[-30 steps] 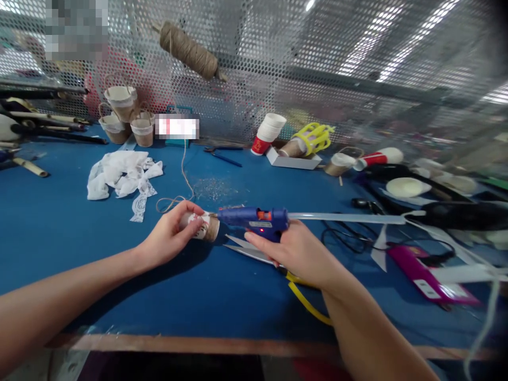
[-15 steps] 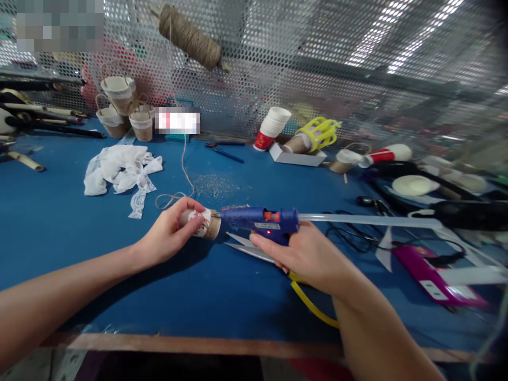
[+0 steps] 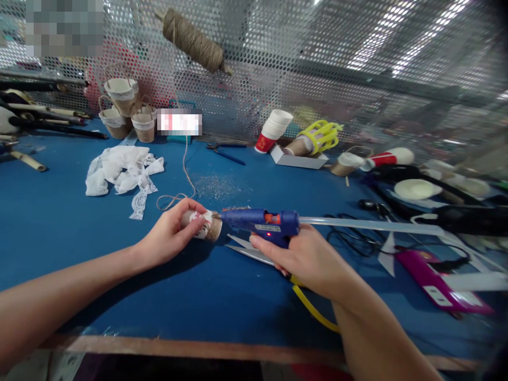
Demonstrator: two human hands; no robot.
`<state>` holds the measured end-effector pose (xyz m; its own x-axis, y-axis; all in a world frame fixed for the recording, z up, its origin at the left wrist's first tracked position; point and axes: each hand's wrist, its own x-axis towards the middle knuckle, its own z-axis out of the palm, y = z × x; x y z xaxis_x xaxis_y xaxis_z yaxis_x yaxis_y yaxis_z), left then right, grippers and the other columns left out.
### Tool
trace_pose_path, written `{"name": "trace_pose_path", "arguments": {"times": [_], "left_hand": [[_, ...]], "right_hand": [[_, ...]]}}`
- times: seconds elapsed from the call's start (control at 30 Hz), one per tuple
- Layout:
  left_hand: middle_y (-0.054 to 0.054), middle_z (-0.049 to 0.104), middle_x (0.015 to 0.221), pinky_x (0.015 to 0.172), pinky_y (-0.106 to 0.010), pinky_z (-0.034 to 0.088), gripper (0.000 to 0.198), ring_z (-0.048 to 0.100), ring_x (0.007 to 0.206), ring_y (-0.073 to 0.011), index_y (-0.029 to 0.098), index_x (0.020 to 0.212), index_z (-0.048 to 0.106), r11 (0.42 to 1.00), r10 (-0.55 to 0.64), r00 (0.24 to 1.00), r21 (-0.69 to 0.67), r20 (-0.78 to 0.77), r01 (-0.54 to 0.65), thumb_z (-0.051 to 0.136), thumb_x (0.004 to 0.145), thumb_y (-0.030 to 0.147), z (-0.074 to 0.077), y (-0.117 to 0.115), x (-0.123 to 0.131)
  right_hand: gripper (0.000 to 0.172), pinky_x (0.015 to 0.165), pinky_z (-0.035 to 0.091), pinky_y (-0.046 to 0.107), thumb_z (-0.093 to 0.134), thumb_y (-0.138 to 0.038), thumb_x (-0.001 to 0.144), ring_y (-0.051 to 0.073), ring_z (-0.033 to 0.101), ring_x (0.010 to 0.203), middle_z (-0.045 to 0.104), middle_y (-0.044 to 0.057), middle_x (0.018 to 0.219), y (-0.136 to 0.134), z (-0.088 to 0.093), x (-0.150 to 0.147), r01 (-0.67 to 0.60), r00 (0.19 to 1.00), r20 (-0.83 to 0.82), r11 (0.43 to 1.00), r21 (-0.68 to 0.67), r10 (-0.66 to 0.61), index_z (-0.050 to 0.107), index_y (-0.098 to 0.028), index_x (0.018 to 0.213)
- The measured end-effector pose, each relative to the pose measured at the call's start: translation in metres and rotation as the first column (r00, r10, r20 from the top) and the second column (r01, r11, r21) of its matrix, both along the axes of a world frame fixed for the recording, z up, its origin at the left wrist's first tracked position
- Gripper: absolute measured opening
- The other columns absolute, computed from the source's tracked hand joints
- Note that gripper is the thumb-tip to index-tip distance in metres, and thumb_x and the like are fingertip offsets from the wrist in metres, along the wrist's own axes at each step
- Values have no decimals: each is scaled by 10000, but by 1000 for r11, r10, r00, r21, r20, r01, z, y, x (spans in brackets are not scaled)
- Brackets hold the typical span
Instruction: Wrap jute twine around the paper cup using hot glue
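My left hand [image 3: 169, 235] is closed around a small paper cup [image 3: 203, 226] lying on its side, partly wrapped in brown twine. A loose strand of twine [image 3: 180, 190] runs from the cup up to the spool [image 3: 194, 42] on the mesh wall. My right hand [image 3: 307, 256] grips a blue hot glue gun [image 3: 264, 222] with a long clear glue stick [image 3: 373, 226] out the back. The gun's nozzle touches the cup's wrapped end. Under the gun lie scissors with yellow handles [image 3: 257, 254].
The blue table [image 3: 59, 227] holds white lace fabric [image 3: 121, 172], twine-wrapped cups with handles [image 3: 127, 114], stacked paper cups [image 3: 273, 129], a yellow cage-like piece [image 3: 321, 135], a white tray [image 3: 296, 159], black cables [image 3: 349, 238] and a magenta package [image 3: 432, 278]. A perforated metal screen stands behind.
Both hands, the cup and the glue gun keep the same pose, nozzle against the cup. Only the view has shifted slightly.
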<state>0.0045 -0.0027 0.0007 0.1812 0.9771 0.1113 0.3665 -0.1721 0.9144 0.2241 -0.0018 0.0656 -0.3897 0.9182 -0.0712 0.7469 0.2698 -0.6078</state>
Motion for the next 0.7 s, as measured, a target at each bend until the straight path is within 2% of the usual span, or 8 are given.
{"name": "trace_pose_path", "arguments": {"times": [0.17,0.5,0.7], "left_hand": [[-2,568,756,542,-202,411,165,496,587,-96,163,915,513,1000,10,1000,28,-8,-10,488,823,297,2,0,0],[7,546,748,527,-193,381,195,453,561,-84,160,913,508,1000,5,1000,11,1,-5,491,822,332,2,0,0],[7,543,746,527,-197,373,190,445,558,-83,164,930,505,1000,-7,1000,15,-5,7,477,829,322,1,0,0]], "right_hand": [[300,371,341,237,492,-357,797,103,425,343,444,-52,341,0,-1,0,-12,1000,2,1000,-9,12,483,-224,528],[366,410,358,247,496,-379,790,105,424,354,441,-41,342,-1,1,-1,10,999,42,999,-35,-9,429,-222,466],[272,422,363,256,504,-349,782,132,471,399,433,-44,343,-2,2,-2,11,999,41,1000,16,-11,510,-227,539]]}}
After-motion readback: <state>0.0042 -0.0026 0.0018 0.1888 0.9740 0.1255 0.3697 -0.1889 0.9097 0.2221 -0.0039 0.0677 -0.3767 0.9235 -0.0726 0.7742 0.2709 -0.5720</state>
